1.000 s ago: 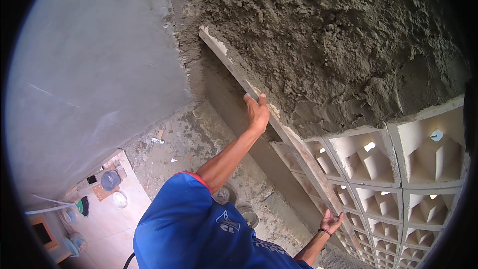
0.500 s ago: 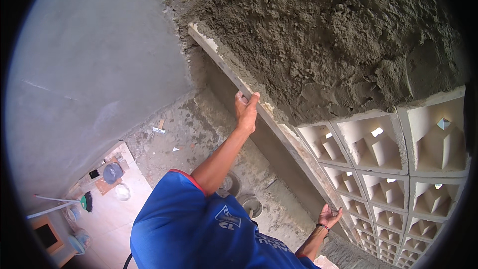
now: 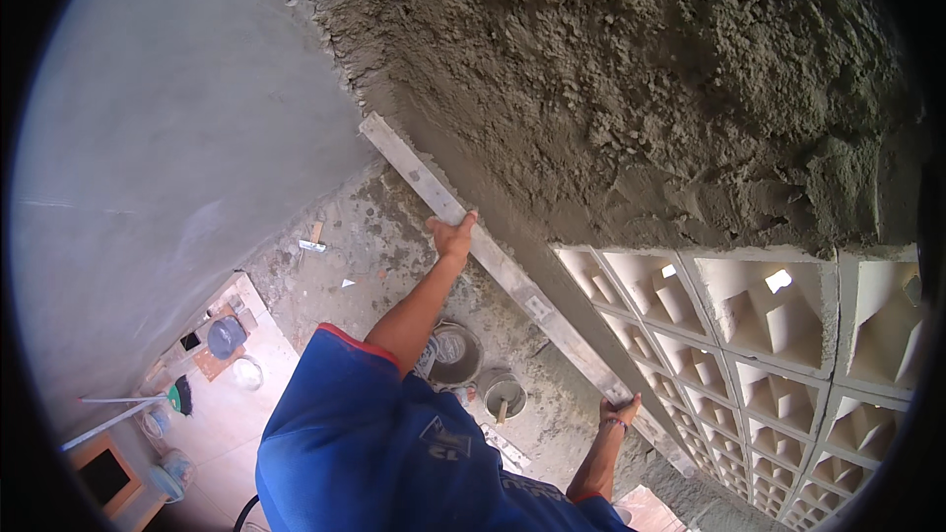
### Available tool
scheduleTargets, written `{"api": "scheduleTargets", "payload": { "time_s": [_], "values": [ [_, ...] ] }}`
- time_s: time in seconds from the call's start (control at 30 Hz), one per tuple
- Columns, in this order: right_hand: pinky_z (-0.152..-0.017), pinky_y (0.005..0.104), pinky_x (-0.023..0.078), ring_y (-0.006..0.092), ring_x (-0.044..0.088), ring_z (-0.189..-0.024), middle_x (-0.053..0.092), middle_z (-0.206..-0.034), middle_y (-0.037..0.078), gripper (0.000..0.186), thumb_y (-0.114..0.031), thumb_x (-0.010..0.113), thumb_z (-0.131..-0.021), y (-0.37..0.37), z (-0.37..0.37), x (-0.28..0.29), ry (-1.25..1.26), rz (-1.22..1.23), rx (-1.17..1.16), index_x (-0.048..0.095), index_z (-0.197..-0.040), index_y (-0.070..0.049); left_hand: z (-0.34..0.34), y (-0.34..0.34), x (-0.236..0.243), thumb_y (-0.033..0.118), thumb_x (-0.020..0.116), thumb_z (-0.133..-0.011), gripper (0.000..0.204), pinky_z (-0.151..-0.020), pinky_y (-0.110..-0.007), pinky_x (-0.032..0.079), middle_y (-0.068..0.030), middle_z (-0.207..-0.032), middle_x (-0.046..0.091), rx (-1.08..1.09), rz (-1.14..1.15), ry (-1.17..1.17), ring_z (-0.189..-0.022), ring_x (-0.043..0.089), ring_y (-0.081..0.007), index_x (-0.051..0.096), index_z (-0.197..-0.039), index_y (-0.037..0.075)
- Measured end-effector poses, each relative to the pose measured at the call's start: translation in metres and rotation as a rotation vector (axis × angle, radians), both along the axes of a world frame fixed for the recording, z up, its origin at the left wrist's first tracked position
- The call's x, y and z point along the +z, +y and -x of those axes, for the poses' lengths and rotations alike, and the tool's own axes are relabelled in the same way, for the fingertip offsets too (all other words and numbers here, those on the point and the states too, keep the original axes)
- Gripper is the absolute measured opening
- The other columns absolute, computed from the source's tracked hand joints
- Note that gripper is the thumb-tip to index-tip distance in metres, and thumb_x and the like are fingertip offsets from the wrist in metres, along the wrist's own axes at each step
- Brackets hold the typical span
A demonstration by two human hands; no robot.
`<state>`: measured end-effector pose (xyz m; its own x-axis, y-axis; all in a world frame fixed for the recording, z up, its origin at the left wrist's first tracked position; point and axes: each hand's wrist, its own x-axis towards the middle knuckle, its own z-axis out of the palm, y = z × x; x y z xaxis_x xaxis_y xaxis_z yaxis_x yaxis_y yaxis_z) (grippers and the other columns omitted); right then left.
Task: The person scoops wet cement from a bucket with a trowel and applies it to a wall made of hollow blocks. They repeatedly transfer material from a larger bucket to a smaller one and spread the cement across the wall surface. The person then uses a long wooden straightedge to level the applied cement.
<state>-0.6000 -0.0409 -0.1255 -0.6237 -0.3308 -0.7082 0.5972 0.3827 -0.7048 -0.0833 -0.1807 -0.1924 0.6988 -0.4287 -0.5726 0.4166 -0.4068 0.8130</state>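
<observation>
Both my hands grip a long, straight screed bar point(image 3: 537, 307), pale and smeared with mortar, which slants from upper left to lower right. My left hand point(image 3: 453, 236) is closed round its upper part, and my right hand point(image 3: 618, 410) holds it near the lower end. The bar's upper end lies close to the corner where the smooth grey wall point(image 3: 187, 89) meets the wall with rough wet mortar point(image 3: 631, 89). A smoother mortar strip point(image 3: 493, 182) runs beside the bar. Whether the bar touches the wall, I cannot tell.
Pale openwork blocks point(image 3: 769, 305) continue below the rough mortar on the right. On the stained floor stand a bucket point(image 3: 455, 355) and a smaller bucket point(image 3: 505, 394) with a handle sticking out. A trowel point(image 3: 312, 245) lies by the grey wall; a broom point(image 3: 179, 395) is at lower left.
The bar, with both hands on it, has moved down the wall and turned, showing its broad face. A smoother mortar strip shows above it. My view has shifted slightly.
</observation>
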Motion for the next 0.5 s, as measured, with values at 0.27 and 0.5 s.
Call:
{"api": "scheduleTargets", "payload": {
  "time_s": [0.27,0.5],
  "values": [
    [-0.092,0.0534,0.046,0.0303,0.059,-0.113,0.064,-0.124,0.004,0.042,-0.04,0.06,-0.082,0.008,0.019,-0.019,-0.121,0.082,0.145,0.061,-0.117,-0.017,-0.009,-0.029,-0.064,0.025,0.076,-0.078,0.083,-0.093,-0.053,0.05,-0.0303,-0.126,0.055,-0.029,-0.259,0.136,-0.112,0.059,-0.0432,0.027,-0.137,-0.007],
    [-0.101,0.0576,0.039,0.0293,0.054,-0.118,0.059,-0.128,0.007,0.039,-0.032,0.07,-0.071,0.001,0.034,-0.025,-0.061,0.203,-0.014,0.062,-0.107,-0.016,-0.01,-0.022,-0.099,0.021,0.078,-0.08,0.074,-0.085,-0.055,0.053,-0.0158,-0.126,0.055,0.125,0.065,0.579,-0.111,0.058,-0.0345,0.036,-0.138,0.004]
  ]
}}
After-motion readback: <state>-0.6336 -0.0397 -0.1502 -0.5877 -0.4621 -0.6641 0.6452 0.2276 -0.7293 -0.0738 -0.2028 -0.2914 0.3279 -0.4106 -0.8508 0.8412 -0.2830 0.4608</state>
